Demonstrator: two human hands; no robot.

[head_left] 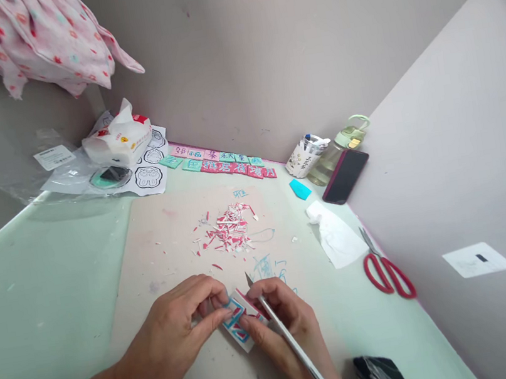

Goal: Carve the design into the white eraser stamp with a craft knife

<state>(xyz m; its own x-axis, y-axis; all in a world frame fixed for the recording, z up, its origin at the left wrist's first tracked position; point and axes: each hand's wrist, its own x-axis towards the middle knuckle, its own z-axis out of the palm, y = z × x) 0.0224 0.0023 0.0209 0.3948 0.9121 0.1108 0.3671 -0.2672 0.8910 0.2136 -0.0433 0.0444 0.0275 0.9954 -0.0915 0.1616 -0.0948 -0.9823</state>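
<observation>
A small white block with a red layer and blue outlines (241,337) is between my two hands, low in the middle of the head view. My left hand (190,313) pinches its left edge with thumb and fingertips. On its other side, my right hand (286,317) grips the block between thumb and fingers. The same hand also holds a silver craft knife (295,344), its handle running across the palm and its blade pointing up and away. Red and white shavings (233,227) lie heaped on the beige board (149,255) just beyond my hands.
Several pink and green character tiles (230,164) line the wall. At the left stand a tissue pack (119,140) and printed paper (151,176). Rightward are a pen cup (300,160), bottle (325,163), phone (346,177), crumpled tissue (336,237) and red scissors (387,274).
</observation>
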